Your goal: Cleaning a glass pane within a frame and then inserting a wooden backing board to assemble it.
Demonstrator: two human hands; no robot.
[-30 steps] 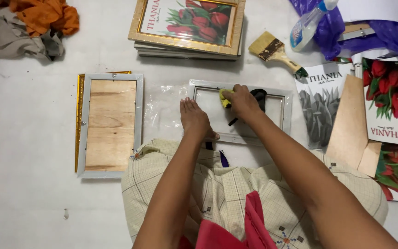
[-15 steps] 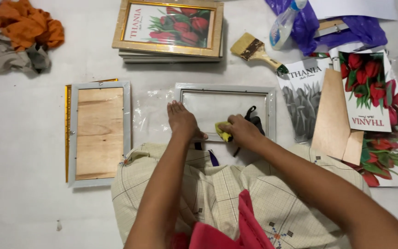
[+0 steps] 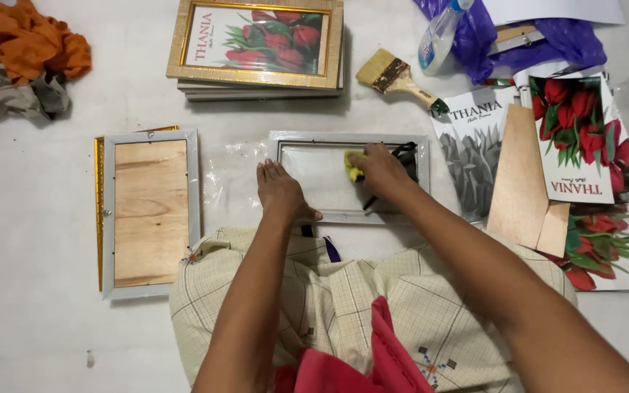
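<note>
Lap: checked cloth over the knees, red cloth at the bottom edge, nearest the camera.
Left hand: left hand flat, fingers spread, palm pressing the near-left rail of the empty frame; holds nothing.
Right hand: right hand closed on a yellow sponge, pressed against the pane inside the frame, right of middle.
Frame: silver, lying flat on the floor just ahead of the knees, on a clear plastic sheet; a black object sits at its right inner end, partly hidden by the right hand.
Change: half a second back the right hand was at the near right rail; now it is further up and nearer the centre of the pane. Left hand stayed on the same rail. Camera view shifted a little.
Left of frame: backed frame face down, wood board filling it, gold edge showing along its left side.
Right of frame: tulip prints and bare boards overlapping in a loose pile.
Far: stack of frames with a tulip picture on top; paintbrush; spray bottle resting on a purple bag; orange and grey rags far left.
Containers: the purple bag holds something flat, unclear what.
</note>
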